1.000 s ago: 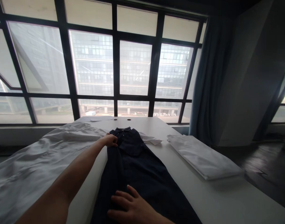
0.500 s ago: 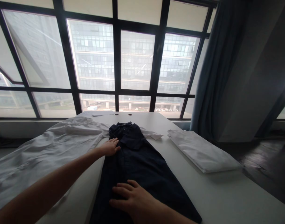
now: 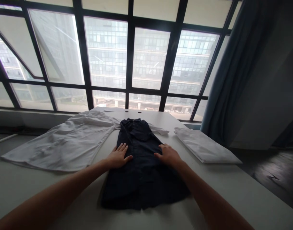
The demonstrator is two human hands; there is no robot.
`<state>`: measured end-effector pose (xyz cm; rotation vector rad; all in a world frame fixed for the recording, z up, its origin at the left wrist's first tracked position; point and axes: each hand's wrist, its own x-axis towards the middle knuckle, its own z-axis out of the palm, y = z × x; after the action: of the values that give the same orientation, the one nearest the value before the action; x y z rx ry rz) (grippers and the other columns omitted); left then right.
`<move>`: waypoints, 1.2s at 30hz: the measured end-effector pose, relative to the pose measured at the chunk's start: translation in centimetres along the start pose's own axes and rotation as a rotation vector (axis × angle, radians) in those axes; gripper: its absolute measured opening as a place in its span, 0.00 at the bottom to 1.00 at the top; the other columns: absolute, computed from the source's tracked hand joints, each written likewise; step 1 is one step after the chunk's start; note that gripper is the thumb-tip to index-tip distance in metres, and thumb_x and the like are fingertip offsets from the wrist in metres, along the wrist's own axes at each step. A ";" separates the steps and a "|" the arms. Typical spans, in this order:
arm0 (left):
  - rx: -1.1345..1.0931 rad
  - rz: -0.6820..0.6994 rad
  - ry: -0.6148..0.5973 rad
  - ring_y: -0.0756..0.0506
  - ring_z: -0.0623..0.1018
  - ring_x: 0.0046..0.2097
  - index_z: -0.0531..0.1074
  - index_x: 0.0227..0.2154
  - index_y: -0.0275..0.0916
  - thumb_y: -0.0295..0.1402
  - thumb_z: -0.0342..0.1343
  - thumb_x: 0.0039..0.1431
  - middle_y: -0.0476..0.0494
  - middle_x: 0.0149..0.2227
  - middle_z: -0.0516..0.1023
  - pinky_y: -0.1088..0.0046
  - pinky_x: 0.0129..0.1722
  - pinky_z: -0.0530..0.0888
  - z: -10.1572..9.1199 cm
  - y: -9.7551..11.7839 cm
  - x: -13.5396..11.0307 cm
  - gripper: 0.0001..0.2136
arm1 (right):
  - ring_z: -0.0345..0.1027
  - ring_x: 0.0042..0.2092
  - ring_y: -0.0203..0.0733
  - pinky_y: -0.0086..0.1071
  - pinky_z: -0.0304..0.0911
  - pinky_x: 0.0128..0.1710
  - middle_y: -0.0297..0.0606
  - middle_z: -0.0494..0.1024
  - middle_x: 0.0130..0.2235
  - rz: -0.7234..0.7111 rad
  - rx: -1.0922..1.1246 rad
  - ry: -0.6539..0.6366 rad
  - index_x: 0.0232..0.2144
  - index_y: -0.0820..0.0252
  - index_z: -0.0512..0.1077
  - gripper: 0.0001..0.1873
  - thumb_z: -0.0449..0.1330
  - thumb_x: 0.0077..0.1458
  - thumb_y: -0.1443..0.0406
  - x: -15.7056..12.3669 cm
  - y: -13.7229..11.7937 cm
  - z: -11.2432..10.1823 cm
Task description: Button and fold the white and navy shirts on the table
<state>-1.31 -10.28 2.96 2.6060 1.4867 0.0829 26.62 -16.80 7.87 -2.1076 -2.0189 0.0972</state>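
A dark navy collared shirt (image 3: 141, 179) lies lengthwise on the white table, its collar toward the window and its hem toward me. Its sleeves look folded inward over the chest. My left hand (image 3: 119, 156) rests open on the shirt's left side, fingers spread and thumb pointing inward. On the opposite edge, my right hand (image 3: 169, 155) touches the cloth, with thumb and fingers apart. Both hands sit about halfway down the shirt.
A white shirt (image 3: 72, 137) is spread on the table's left, one sleeve reaching under the navy shirt. A folded white cloth (image 3: 206, 145) lies on the right of the white table (image 3: 235, 185). Behind stand large windows and a blue curtain (image 3: 232, 80).
My right hand has moved forward from the lower middle of the navy shirt to its right edge. The shirt's near hem has come into view. The camera view has shifted and tilted slightly.
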 end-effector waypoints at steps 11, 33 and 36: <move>-0.090 0.341 -0.086 0.36 0.42 0.72 0.47 0.70 0.44 0.60 0.39 0.64 0.39 0.72 0.40 0.49 0.68 0.42 -0.7 4.2 -7.7 0.38 | 0.72 0.31 0.43 0.28 0.64 0.25 0.41 0.76 0.28 0.377 0.569 -0.322 0.31 0.64 0.73 0.12 0.69 0.49 0.61 1.9 4.4 -1.3; -0.581 0.216 0.129 0.40 0.76 0.55 0.73 0.54 0.41 0.45 0.48 0.66 0.42 0.55 0.77 0.67 0.56 0.69 -2.2 2.4 -6.2 0.21 | 0.66 0.23 0.33 0.26 0.63 0.23 0.34 0.77 0.31 -0.190 0.658 -0.428 0.65 0.62 0.58 0.36 0.59 0.61 0.53 -1.0 -7.7 2.9; -0.474 0.289 0.137 0.40 0.75 0.55 0.74 0.53 0.41 0.42 0.52 0.64 0.40 0.53 0.77 0.65 0.56 0.69 -1.8 2.6 -6.4 0.19 | 0.65 0.23 0.34 0.26 0.61 0.24 0.33 0.74 0.25 -0.330 0.530 -0.403 0.53 0.61 0.74 0.28 0.51 0.64 0.47 -1.7 -7.6 2.2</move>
<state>-2.56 -16.95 5.24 2.4262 0.9591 0.5780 18.63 -18.00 7.05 -1.4934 -2.1990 0.9501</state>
